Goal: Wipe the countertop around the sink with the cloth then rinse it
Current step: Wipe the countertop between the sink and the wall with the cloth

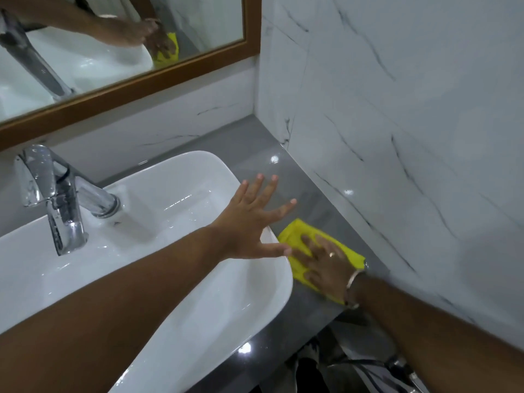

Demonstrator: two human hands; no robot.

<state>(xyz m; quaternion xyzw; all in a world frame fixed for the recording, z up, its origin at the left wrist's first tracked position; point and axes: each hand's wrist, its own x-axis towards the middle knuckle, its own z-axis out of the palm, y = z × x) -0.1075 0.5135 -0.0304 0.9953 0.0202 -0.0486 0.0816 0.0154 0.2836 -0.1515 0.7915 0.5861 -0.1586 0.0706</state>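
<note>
A yellow cloth (297, 233) lies flat on the grey countertop (286, 165), in the narrow strip between the white basin (255, 302) and the right wall. My right hand (323, 262) presses down on the cloth with its fingers spread over it. My left hand (252, 219) hovers over the basin's right rim, fingers wide apart, holding nothing. The left forearm crosses above the basin.
A chrome tap (56, 199) stands at the basin's back left. A wood-framed mirror (158, 72) hangs above. A white marble-tiled wall (397, 137) bounds the countertop on the right and behind. The counter's front edge is at the lower right.
</note>
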